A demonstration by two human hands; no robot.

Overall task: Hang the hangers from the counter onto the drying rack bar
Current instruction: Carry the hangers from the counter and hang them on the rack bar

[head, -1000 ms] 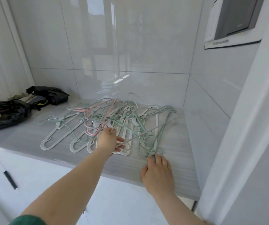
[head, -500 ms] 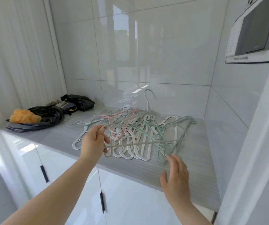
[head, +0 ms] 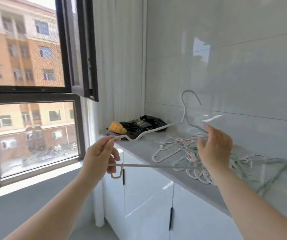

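Head view: left grip [head: 102, 154] pinches one end of grey hanger [head: 156, 165], right grip [head: 214, 149] spread beside it; we should steady both ends, hook upward.

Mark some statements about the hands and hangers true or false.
1. The left hand grips one end of the grey hanger. True.
2. A pile of hangers lies on the counter. True.
3. The grey hanger lies flat on the counter. False: it is held up above the counter.
4. The orange item sits in the pile of hangers. False: it sits beside the black bags at the counter's far end.
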